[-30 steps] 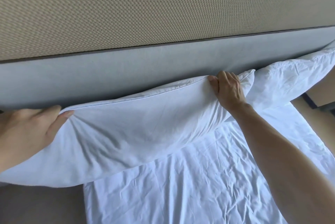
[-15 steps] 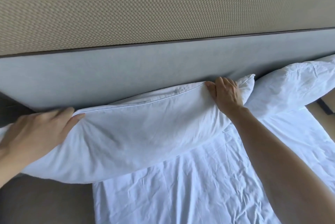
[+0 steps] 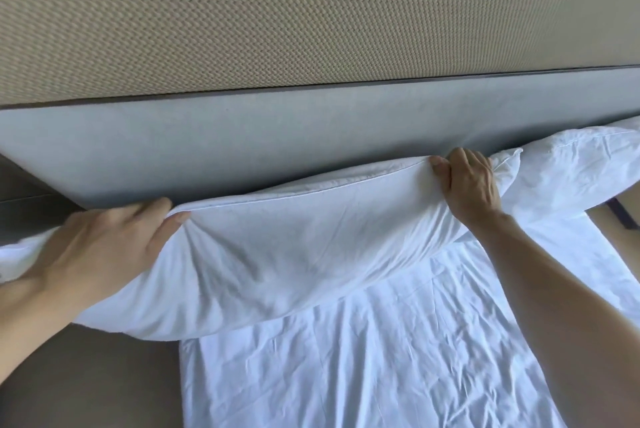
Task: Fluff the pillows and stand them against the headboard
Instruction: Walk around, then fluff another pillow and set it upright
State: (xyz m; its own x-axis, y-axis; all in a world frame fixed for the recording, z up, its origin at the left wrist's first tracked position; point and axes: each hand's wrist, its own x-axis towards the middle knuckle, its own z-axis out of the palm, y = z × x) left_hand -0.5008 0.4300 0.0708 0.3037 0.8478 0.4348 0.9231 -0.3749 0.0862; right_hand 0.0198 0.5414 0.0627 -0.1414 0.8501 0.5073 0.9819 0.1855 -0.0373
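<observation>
While left hand (image 3: pixel 100 247) and right hand (image 3: pixel 467 185) fingers clutch the pillow (image 3: pixel 277 254) edge, headboard (image 3: pixel 242 143) adjoins.

The wall panel (image 3: pixel 311 12) across the top of the frame is beige, with a fine woven, dotted pattern. Below it, the headboard (image 3: pixel 242 143) is plain grey-blue, edged along its top by a dark brown trim strip (image 3: pixel 346 86). The pillow (image 3: pixel 294 247) in the centre is plain white, as are the second pillow (image 3: pixel 571 164) at the right and the creased sheet (image 3: pixel 381 358). The surface (image 3: pixel 86 375) at lower left is dull brown.
</observation>
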